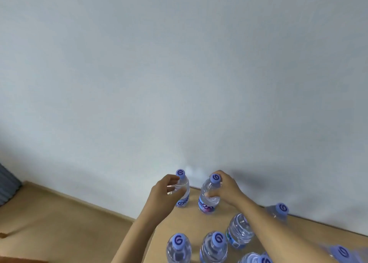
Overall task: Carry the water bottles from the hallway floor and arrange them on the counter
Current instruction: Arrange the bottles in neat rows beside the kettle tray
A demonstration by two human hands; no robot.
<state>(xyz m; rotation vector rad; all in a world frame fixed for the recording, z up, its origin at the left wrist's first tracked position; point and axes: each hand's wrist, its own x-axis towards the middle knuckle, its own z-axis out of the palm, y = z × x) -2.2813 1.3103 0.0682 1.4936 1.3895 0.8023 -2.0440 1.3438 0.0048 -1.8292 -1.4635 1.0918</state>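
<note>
A tan wooden worktop [173, 221] meets a plain pale wall [179, 73]. Both hands grip clear plastic blue-capped bottles: left hand [166, 189] at eleven o'clock on the left bottle [182, 191], right hand [225, 189] on the right bottle [208, 200] at twelve.

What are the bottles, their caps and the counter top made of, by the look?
Bottles, e.g. the one the right hand holds: clear thin plastic, glossy; ribbed walls show through.
Caps: opaque blue-violet plastic, matte, printed swirl.
Counter top: light tan, smooth, matte; likely wood or laminate, grain too blurred to tell.
</note>
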